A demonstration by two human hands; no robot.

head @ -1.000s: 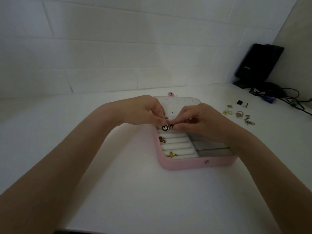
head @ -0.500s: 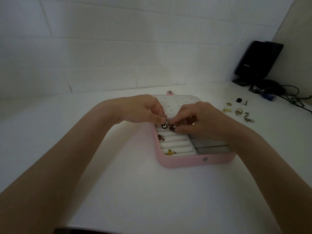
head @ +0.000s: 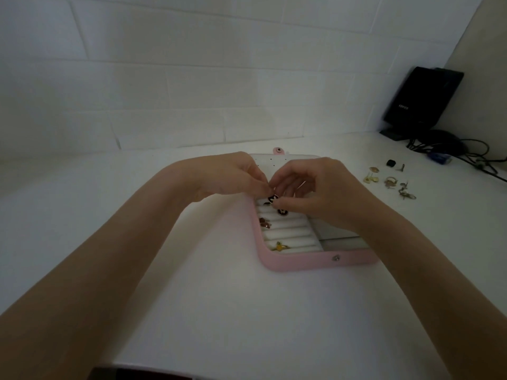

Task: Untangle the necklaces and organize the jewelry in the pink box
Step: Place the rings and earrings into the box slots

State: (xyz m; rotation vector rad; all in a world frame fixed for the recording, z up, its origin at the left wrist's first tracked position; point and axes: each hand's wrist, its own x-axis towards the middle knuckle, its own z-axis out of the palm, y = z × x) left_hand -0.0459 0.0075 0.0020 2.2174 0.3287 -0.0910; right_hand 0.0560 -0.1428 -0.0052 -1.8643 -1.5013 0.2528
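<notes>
Both hands (head: pixel 277 185) hide the pink box (head: pixel 301 263) back; the pinched charm is unclear.

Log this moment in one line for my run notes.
hands: left and right pinch black pendant | over: pink box | loose jewelry: on table

Pink box (head: pixel 301 263), white rolls (head: pixel 290 231), black-and-white charm (head: pixel 273 199).

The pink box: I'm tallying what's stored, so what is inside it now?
In the pink box, the ring rolls hold a yellow ring, a reddish piece and two black-and-white pieces. The right hand covers the right compartments.
</notes>
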